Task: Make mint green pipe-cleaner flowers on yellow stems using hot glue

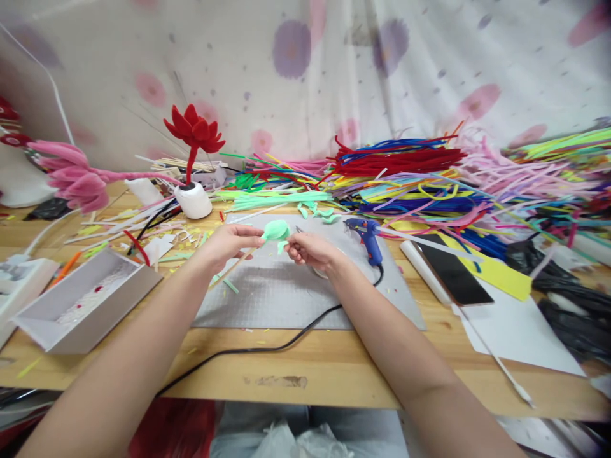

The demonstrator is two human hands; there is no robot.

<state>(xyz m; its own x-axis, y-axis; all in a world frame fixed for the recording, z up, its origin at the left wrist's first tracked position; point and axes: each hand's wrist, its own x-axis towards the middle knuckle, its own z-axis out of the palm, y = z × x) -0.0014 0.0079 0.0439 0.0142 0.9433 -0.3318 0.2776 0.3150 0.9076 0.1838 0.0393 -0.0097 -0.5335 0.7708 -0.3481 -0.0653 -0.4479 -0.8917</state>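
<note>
My left hand is closed on a thin wooden stick, which slants down toward me. At the stick's upper end sits a mint-green fuzzy flower bud. Close on its right, my right hand is closed in a pinch on a small mint-green petal, which seems to touch the bud. A dark pointed tip shows above the right fingers; what it belongs to is hidden. Behind the hands, several loose mint-green petals lie at the far edge of the grey cutting mat.
A blue glue gun lies on the mat, its black cord crossing the front. Bundles of pipe cleaners line the back. A red flower in a white pot and an open grey box stand left; a phone lies right.
</note>
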